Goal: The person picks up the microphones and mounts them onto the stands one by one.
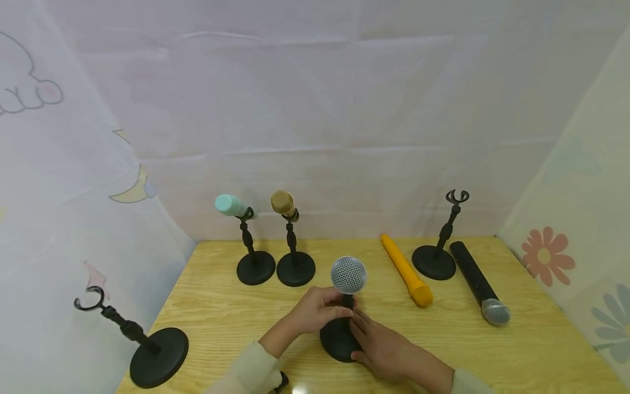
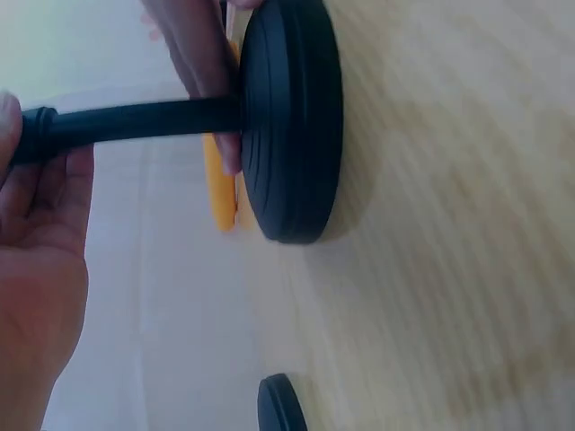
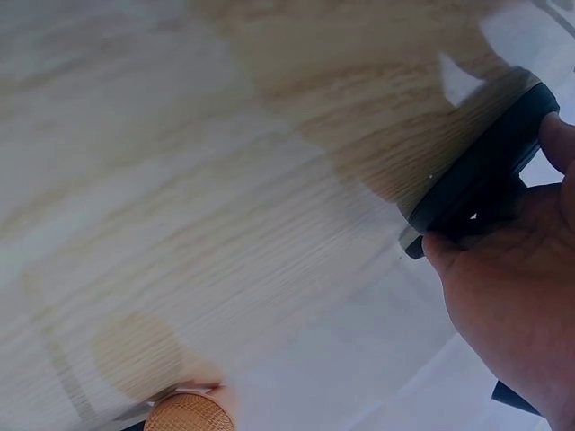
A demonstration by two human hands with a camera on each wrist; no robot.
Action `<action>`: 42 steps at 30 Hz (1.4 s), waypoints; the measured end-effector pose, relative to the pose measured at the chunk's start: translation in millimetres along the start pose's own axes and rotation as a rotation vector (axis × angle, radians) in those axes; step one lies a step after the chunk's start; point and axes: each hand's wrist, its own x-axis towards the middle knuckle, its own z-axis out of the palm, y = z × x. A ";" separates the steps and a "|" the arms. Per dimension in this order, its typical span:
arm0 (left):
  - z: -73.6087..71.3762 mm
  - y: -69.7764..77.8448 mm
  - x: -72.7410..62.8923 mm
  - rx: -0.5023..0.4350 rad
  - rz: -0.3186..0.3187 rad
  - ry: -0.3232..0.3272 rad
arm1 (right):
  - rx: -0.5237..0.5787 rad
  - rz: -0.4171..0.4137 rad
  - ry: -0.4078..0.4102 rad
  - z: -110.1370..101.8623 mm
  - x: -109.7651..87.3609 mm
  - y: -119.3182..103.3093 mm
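Observation:
A microphone with a silver mesh head (image 1: 348, 275) sits upright on a black desk stand (image 1: 337, 342) at the front middle of the table. My left hand (image 1: 317, 310) grips the pole just below the mesh head, thumb in front. In the left wrist view the fingers wrap the upper pole (image 2: 135, 121). Low on the same stand, my right hand (image 1: 386, 347) holds the round base, its fingers over the top beside the pole. The right wrist view shows the thumb and a finger of that hand (image 3: 512, 287) at the rim of the base (image 3: 481, 162).
Behind stand a mint microphone (image 1: 230, 205) and a gold microphone (image 1: 283, 203) on stands. An orange microphone (image 1: 406, 271) and a black microphone (image 1: 474, 279) lie to the right, near a bare stand (image 1: 434, 262). Another bare stand (image 1: 159, 358) is at the left edge.

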 end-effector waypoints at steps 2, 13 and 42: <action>-2.2 -1.2 0.9 -0.001 -0.027 -0.022 | -0.004 -0.008 0.008 0.2 0.4 0.6; 0.1 2.1 -4.7 0.014 -0.076 -0.041 | -0.015 -0.025 0.027 0.0 -0.4 -0.4; 25.2 -6.1 -46.4 0.827 -0.245 -0.255 | 0.000 0.122 0.097 5.9 -4.3 -16.3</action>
